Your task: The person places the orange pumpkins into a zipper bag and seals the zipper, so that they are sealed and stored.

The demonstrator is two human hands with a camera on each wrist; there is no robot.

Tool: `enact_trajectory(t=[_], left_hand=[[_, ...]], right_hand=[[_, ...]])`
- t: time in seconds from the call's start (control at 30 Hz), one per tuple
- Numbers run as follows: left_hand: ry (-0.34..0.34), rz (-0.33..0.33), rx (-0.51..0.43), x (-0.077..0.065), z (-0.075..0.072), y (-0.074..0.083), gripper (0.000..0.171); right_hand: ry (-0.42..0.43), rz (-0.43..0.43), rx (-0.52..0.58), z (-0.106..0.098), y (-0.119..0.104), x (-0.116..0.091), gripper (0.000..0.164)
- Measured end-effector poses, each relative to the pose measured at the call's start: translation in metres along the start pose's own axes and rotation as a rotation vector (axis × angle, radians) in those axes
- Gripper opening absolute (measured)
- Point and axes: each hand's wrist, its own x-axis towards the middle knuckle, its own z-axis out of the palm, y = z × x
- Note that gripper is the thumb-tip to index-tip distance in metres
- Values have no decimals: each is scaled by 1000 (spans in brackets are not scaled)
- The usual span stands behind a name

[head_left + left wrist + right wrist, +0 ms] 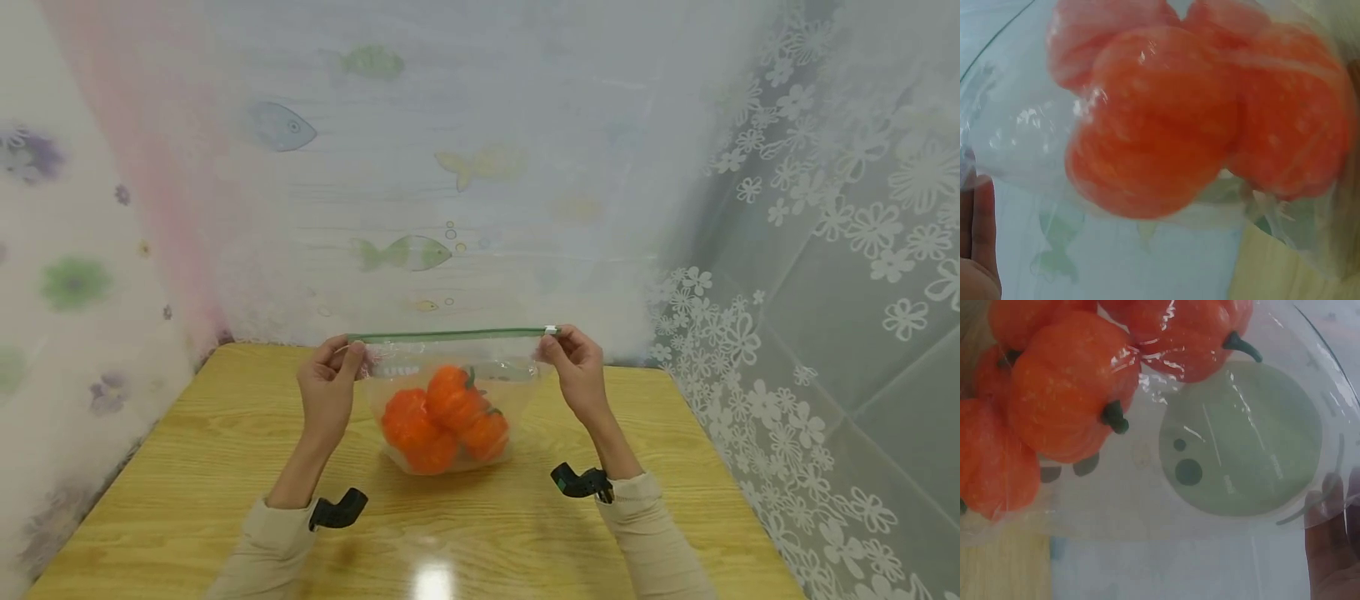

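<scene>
A clear plastic zip bag (525, 375) with a green top strip hangs between both hands, its strip stretched straight across. Inside it sit several small orange pumpkins (452, 398) with dark green stems, bunched at the bottom. My left hand (327, 383) pinches the bag's top left corner between thumb and fingers. At the top right corner my right hand (581, 375) pinches the strip beside a white slider (550, 329). In the right wrist view a printed pale green circle (1241, 444) shows on the bag, with a pumpkin (1072, 387) beside it.
A wooden table (187, 450) lies below the bag and forearms. Behind it hangs a pale curtain with printed fish (412, 252); white flower prints (870, 225) cover the right side. Each wrist carries a black camera mount (339, 508).
</scene>
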Motion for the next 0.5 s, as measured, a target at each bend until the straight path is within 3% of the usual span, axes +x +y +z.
enact_trajectory(t=[0.13,0.23,0.5], left_hand=[[-116,21,-37,-9,-5,-2,12],[-161,61,-51,-13,-6,-1,13],[-72,72,22,-15,-3,-1,13]], right_hand=[[35,-67,17,2,1,1,16],[41,-89,28,3,0,3,15],[29,-71,32,9,6,-13,18]])
